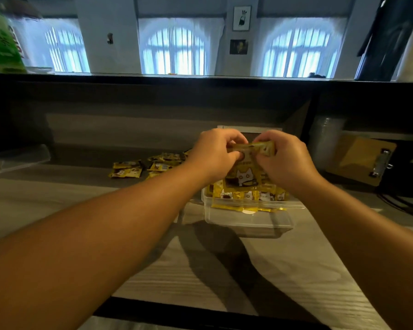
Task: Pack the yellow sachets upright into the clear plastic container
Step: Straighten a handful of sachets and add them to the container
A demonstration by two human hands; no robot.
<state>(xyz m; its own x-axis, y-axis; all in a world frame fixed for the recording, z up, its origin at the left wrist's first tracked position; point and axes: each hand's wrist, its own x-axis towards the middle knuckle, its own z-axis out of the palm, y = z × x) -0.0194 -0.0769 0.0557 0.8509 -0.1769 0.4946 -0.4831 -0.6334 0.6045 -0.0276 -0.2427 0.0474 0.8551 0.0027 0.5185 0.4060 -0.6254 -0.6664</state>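
Two bare forearms reach in from 7 and 5 o'clock over a pale wood-grain counter. At centre, a clear plastic container holds a row of yellow sachets standing upright. Just above it, the left hand and right hand, close together, each pinch the top of one held sachet. Loose sachets lie at 10 o'clock; a clipboard leans at 3 o'clock.

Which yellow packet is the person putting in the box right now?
Find the clear plastic container on the grey counter. Just above it, both hands pinch one yellow sachet. Unlike the loose sachets lying flat further left, it hangs upright.
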